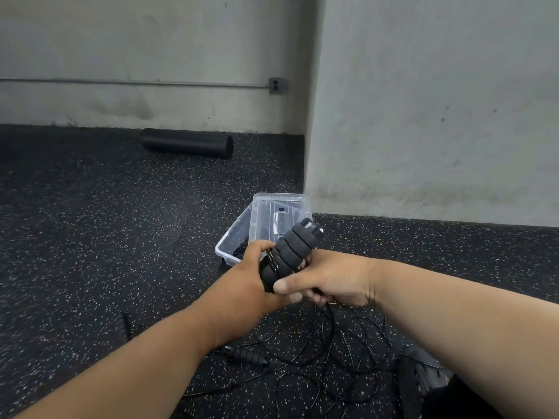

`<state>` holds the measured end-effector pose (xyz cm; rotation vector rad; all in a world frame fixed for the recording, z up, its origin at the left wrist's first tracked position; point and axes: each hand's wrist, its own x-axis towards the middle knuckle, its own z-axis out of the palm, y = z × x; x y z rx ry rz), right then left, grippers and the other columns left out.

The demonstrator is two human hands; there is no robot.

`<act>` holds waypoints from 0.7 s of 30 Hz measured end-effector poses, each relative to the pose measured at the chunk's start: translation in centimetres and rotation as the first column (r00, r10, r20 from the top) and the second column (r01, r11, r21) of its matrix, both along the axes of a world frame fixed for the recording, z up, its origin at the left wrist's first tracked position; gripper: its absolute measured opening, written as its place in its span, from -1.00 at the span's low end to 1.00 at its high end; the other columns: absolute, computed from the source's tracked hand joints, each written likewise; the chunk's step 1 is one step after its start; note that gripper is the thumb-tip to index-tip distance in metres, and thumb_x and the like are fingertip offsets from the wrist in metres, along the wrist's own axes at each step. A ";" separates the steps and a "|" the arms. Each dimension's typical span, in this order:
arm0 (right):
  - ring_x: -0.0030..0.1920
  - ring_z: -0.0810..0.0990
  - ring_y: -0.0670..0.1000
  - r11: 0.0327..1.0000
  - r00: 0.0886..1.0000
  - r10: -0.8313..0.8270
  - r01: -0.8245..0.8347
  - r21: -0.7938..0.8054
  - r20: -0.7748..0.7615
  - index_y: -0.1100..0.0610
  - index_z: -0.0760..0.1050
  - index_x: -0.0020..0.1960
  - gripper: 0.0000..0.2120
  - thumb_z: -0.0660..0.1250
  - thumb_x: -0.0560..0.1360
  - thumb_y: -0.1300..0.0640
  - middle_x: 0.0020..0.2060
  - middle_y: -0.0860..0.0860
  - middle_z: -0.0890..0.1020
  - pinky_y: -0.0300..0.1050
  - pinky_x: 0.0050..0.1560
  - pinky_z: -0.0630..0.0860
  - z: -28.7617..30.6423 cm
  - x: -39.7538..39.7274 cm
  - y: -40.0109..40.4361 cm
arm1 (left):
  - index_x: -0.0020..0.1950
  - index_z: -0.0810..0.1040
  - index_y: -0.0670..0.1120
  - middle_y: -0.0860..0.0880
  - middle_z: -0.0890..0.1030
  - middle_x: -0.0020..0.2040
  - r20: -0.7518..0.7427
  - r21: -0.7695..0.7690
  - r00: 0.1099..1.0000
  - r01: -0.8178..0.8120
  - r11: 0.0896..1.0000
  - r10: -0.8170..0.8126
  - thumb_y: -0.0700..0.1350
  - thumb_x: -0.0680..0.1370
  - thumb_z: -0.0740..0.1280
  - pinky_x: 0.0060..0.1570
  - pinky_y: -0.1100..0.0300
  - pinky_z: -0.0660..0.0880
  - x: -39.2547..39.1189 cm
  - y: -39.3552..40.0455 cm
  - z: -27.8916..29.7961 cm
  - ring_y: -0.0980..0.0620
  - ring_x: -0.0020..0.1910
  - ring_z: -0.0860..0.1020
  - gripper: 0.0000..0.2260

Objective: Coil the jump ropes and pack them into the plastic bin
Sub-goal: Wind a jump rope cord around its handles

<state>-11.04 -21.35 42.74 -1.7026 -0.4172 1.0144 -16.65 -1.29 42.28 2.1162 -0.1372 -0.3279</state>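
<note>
Both hands hold the black ribbed foam handles [292, 252] of a jump rope, bundled together and tilted up to the right. My left hand [251, 276] grips the bundle's lower left side, with thin cord wrapped round the handles by its fingers. My right hand [326, 282] grips the lower end, thumb across the front. The thin black cord [332, 343] trails down from my right hand into loose loops on the floor. Just beyond the hands stands the clear plastic bin [233, 237], with its lid [272, 207] tilted up and something dark inside.
Another black handle [246, 355] lies on the speckled rubber floor below my left forearm, and one more [122, 325] lies further left. A black foam roller [187, 142] rests by the back wall. A concrete wall corner [311, 146] stands right of the bin.
</note>
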 end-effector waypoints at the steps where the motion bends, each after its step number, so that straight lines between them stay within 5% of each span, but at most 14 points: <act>1: -0.42 0.33 -0.05 1.000 0.999 -0.001 0.002 -0.014 0.046 0.08 0.55 -0.22 -0.79 0.50 0.53 0.05 -0.41 0.05 0.42 -0.23 -0.40 0.27 0.0 -0.3 0.2 | 0.43 0.25 0.27 0.20 0.68 0.03 0.017 0.026 1.000 -0.002 1.000 0.002 0.17 0.41 0.62 0.00 0.25 0.56 -0.1 -0.3 -0.1 0.31 -0.06 0.63 -0.26; 7: -0.47 0.35 -0.06 0.997 0.990 0.034 -0.024 -0.072 0.134 0.04 0.55 -0.32 -0.68 0.39 0.59 0.25 -0.48 0.02 0.45 -0.24 -0.43 0.29 0.5 -0.9 0.1 | 0.48 0.13 0.32 0.23 0.64 0.11 -0.033 0.041 0.997 0.067 0.997 -0.066 0.12 0.42 0.63 -0.07 0.43 0.50 -0.3 -0.3 0.1 0.38 -0.02 0.61 -0.16; 14: -0.41 0.38 -0.03 0.975 0.982 0.146 -0.124 -0.182 0.116 0.21 0.57 -0.13 -0.88 0.40 0.59 0.25 -0.44 0.02 0.47 -0.24 -0.40 0.32 0.7 -0.9 -0.7 | 0.44 0.15 0.33 0.14 0.68 0.10 -0.081 0.044 0.983 0.169 0.985 -0.165 0.04 0.49 0.57 0.11 0.22 0.61 -0.5 0.0 0.1 0.24 0.04 0.65 -0.27; 21: -0.31 0.41 0.06 0.976 0.962 0.148 -0.105 -0.191 0.230 -0.03 0.56 -0.28 -0.72 0.42 0.58 0.19 -0.44 0.03 0.46 -0.16 -0.26 0.40 1.9 -0.9 -0.5 | 0.45 0.20 0.31 0.22 0.66 0.00 0.046 0.076 0.995 0.089 0.993 -0.093 -0.01 0.49 0.56 -0.03 0.07 0.65 -0.6 -0.2 0.1 0.11 -0.07 0.67 -0.30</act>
